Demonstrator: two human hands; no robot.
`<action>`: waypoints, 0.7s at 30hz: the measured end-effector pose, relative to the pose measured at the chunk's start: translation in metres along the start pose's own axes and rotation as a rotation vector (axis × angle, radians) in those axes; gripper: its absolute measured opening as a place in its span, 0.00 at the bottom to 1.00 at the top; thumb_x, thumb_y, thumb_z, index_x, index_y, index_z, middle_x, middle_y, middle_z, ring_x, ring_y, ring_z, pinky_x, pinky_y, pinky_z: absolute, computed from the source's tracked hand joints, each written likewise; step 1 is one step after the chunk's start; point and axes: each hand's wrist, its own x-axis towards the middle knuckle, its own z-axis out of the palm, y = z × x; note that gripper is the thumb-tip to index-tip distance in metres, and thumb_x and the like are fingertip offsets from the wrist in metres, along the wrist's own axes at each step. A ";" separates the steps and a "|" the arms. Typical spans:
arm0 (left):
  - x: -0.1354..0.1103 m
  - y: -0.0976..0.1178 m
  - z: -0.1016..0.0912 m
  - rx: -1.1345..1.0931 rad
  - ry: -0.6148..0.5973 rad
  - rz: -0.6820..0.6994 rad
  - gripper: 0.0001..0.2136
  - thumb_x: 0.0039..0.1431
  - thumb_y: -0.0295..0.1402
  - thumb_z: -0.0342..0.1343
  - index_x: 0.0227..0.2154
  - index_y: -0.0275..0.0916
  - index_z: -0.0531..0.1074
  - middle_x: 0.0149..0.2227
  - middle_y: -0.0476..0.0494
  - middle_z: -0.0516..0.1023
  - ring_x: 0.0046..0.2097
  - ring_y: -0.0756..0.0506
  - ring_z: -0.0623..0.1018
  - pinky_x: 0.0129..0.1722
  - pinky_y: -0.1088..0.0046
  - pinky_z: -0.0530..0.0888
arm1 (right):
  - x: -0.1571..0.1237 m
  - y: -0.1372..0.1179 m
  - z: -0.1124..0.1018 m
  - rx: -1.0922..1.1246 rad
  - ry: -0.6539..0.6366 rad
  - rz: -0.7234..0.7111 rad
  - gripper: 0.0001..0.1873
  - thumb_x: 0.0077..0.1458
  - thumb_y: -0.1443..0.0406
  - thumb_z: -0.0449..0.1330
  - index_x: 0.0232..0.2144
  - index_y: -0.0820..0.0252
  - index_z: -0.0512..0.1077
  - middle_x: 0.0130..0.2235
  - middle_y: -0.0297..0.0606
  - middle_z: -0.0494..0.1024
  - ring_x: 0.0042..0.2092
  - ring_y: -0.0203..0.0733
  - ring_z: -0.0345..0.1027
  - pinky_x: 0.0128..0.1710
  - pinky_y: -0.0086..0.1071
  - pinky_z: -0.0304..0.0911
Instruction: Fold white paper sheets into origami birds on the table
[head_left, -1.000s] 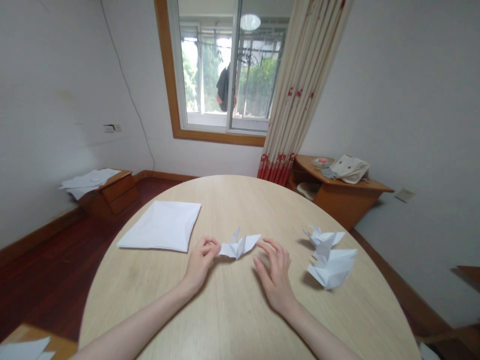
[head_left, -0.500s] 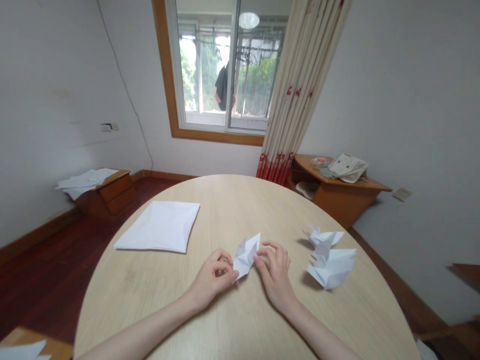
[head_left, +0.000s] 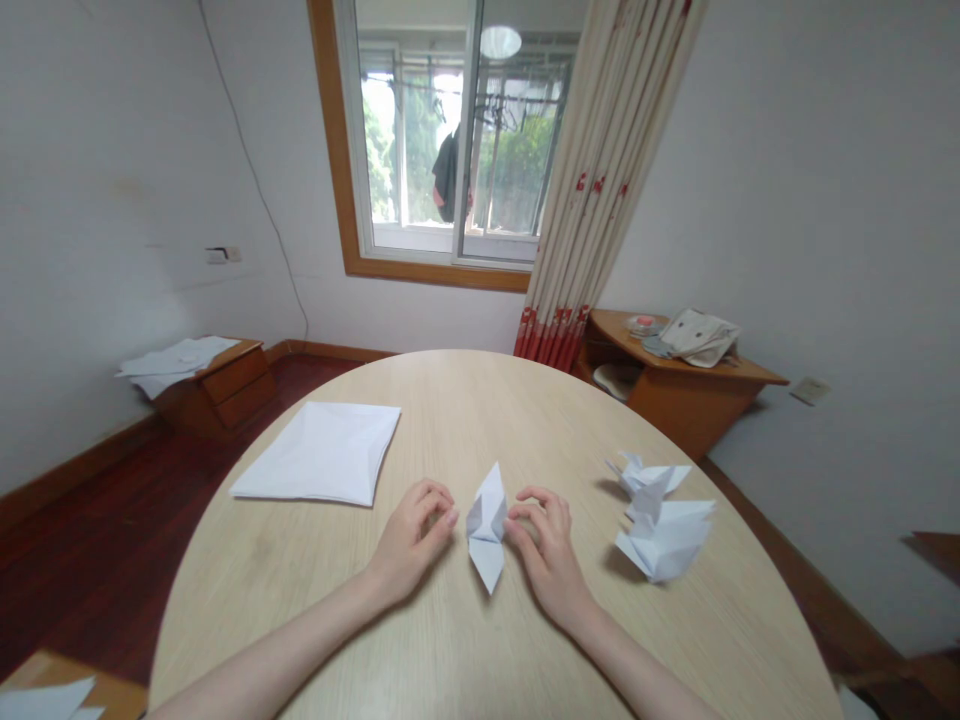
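A small piece of white folded paper [head_left: 488, 530], origami-like, stands between my hands over the middle of the table, one point toward the far side and one toward me. My left hand [head_left: 412, 540] is just left of it, fingers curled and holding nothing, a small gap from the paper. At the paper's right edge, the thumb and fingertips of my right hand [head_left: 549, 550] close on it. To the right, two finished-looking folded paper birds lie close together, the nearer bird [head_left: 667, 540] larger in view than the farther bird [head_left: 651, 477].
A stack of white square paper [head_left: 319, 455] lies at the left of the round wooden table [head_left: 360, 650]. Beyond are a low drawer cabinet [head_left: 236, 385] with papers, a corner shelf [head_left: 690, 400] bearing a cloth bag [head_left: 699, 335], and a curtain [head_left: 585, 180] beside the window.
The folded paper has turned so its points now run from far to near. My left hand has let go of it and drawn slightly left; my right hand stays at its edge.
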 end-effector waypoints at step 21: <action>-0.005 -0.010 -0.001 0.345 -0.001 0.385 0.22 0.62 0.26 0.52 0.57 0.46 0.58 0.50 0.39 0.70 0.50 0.42 0.73 0.47 0.64 0.73 | 0.001 -0.009 -0.005 0.107 -0.087 -0.027 0.08 0.60 0.62 0.51 0.31 0.52 0.69 0.41 0.40 0.71 0.46 0.48 0.64 0.47 0.44 0.64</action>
